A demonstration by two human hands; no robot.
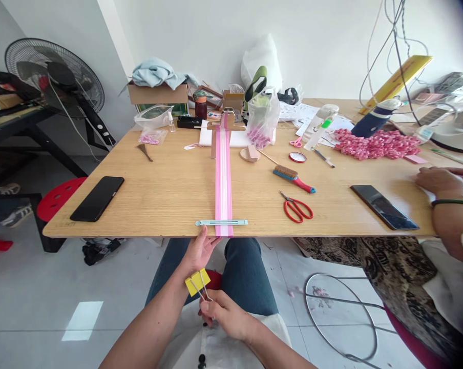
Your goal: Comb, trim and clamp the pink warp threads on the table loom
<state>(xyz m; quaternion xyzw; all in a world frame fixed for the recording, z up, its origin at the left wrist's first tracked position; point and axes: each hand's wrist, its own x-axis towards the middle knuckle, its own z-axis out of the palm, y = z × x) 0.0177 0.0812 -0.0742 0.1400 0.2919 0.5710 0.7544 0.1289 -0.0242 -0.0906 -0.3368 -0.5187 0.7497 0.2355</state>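
A band of pink and white ribbon strips (223,179) runs lengthwise down the table to its front edge. Across its near end lies a pale blue bar-shaped sealing clip (239,222). My left hand (201,251) is palm up at the table edge, fingers stretched out beside the ribbon's end and thumb raised by the clip; the fingertips are partly hidden. Below it, over my lap, my right hand (224,312) is closed on the wire handles of a yellow binder clip (197,282). At the far end, a metal clip (228,110) sits over the ribbon on a wooden piece.
Red-handled scissors (297,210), a brush (293,177) and a phone (385,206) lie to the right; another phone (97,199) is left. Pink ribbon pieces (385,146) are heaped at back right. Another person's hands (442,182) rest at the right edge.
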